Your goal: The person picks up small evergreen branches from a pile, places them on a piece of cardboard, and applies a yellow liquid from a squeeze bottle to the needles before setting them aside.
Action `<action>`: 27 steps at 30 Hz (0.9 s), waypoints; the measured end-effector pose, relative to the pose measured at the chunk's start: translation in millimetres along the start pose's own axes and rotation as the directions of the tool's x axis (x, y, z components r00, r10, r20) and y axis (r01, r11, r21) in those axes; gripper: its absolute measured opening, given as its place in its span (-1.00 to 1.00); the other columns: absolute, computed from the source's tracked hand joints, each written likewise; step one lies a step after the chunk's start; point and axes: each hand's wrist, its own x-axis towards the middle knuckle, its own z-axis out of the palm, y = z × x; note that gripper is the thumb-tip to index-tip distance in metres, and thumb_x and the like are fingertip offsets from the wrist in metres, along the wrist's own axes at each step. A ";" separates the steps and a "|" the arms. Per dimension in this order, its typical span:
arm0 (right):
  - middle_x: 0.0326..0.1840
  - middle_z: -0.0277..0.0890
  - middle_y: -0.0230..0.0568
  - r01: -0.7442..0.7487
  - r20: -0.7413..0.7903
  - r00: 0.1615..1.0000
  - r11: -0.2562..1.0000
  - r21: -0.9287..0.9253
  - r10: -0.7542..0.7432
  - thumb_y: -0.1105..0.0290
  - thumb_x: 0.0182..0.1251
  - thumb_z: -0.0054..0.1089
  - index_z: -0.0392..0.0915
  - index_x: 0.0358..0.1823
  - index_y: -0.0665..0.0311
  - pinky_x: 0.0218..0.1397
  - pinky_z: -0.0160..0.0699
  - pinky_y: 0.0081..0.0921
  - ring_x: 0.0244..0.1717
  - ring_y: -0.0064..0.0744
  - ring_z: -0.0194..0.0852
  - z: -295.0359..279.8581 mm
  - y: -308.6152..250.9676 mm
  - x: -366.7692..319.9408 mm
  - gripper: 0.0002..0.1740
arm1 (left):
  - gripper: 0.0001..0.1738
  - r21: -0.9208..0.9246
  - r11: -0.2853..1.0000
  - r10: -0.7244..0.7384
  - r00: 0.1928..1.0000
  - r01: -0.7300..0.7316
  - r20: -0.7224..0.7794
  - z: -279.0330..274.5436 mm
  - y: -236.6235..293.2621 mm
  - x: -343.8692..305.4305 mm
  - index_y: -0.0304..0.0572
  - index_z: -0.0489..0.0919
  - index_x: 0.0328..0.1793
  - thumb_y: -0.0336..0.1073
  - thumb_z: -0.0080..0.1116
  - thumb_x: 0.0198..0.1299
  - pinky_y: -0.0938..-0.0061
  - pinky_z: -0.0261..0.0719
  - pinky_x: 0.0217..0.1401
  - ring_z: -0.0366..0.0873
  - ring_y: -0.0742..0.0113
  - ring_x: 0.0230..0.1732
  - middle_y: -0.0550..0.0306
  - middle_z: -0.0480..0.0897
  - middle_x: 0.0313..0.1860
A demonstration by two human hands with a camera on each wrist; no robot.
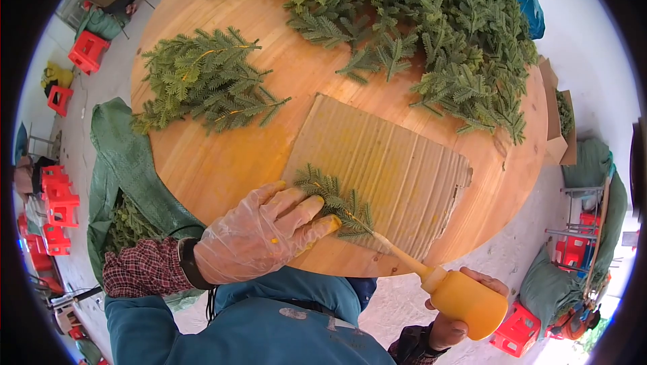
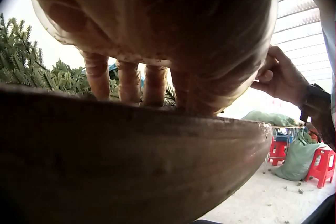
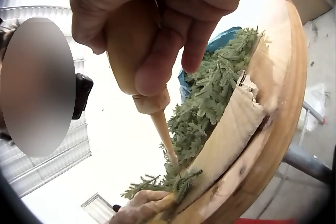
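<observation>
My left hand (image 1: 259,233), in a clear plastic glove with orange-yellow stains on the fingertips, presses a small green fir sprig (image 1: 330,196) with extended fingers. The sprig lies along the near edge of a corrugated cardboard sheet (image 1: 377,156), a streak of orange showing on its stem. In the left wrist view the gloved fingers (image 2: 128,79) point down behind the table edge. My bare right hand (image 1: 451,328) grips a yellow squeeze bottle (image 1: 475,304). Its long tapered nozzle (image 3: 164,134) points down at the sprig, with the tip right at the stem end.
A round wooden table (image 1: 222,169) carries the cardboard. On its left lies a bunch of fir sprigs (image 1: 209,82); a large heap of fir branches (image 1: 418,21) covers the back. A green sack (image 1: 121,142) hangs at the left edge. Red stools (image 1: 87,51) stand around on the floor.
</observation>
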 end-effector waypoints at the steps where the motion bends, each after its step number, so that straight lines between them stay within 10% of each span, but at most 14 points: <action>1: 0.03 0.43 0.11 -0.007 -0.014 1.000 1.000 0.015 0.007 -0.53 0.04 0.28 0.16 0.23 0.45 -0.62 0.72 -0.48 -0.37 -0.14 0.69 0.1 0.3 -0.8 0.17 | -0.48 0.000 1.000 -0.003 1.000 0.003 -0.008 0.6 0.2 0.0 0.08 0.57 0.30 -0.34 0.24 0.16 0.20 0.50 0.22 0.47 0.12 0.22 0.12 0.48 0.16; 14: 0.05 0.41 0.06 -0.022 -0.209 0.976 0.987 0.160 0.056 -0.51 0.04 0.30 0.17 0.26 0.42 -0.62 0.72 -0.50 -0.36 -0.14 0.67 1.8 4.5 -11.9 0.16 | -0.45 -0.028 1.000 -0.010 1.000 0.009 -0.027 -0.2 1.2 0.9 0.10 0.57 0.30 -0.40 0.27 0.12 0.19 0.51 0.16 0.49 0.08 0.19 0.10 0.49 0.16; 27: 0.04 0.37 0.03 -0.004 -0.054 0.999 0.999 0.045 0.006 -0.52 0.03 0.29 0.16 0.27 0.46 -0.60 0.75 -0.47 -0.35 -0.13 0.68 -8.4 0.5 -12.8 0.20 | -0.52 0.016 1.000 0.004 1.000 -0.004 -0.021 -2.5 1.1 2.2 0.04 0.54 0.30 -0.30 0.17 0.21 0.24 0.52 0.20 0.51 0.15 0.19 0.10 0.50 0.16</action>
